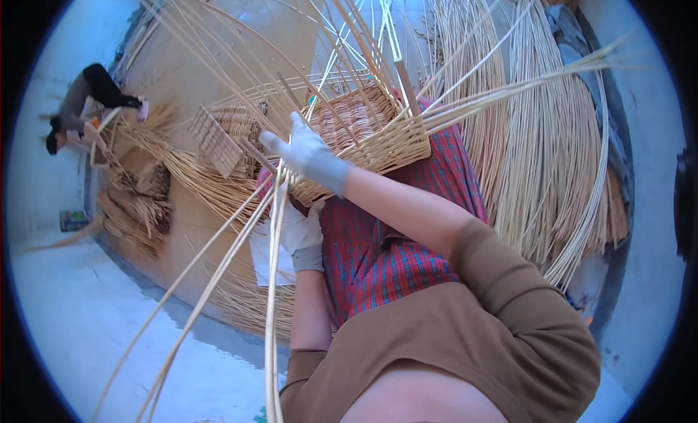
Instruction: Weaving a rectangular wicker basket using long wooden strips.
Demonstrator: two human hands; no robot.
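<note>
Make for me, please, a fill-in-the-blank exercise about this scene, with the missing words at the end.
1. The right hand wears a ____ glove.
2. The left hand appears ____ (higher or lower) in the picture than the right hand.
3. Below the woven basket, the patterned cloth has ____ as its main colour.
4. The largest spread of loose canes lies toward the ____ side of the picture.

Missing words: white; lower; red; right.

Right arm (411, 205) bent leftward, the right hand (309, 154) sits beyond the left hand (302, 234).
</note>
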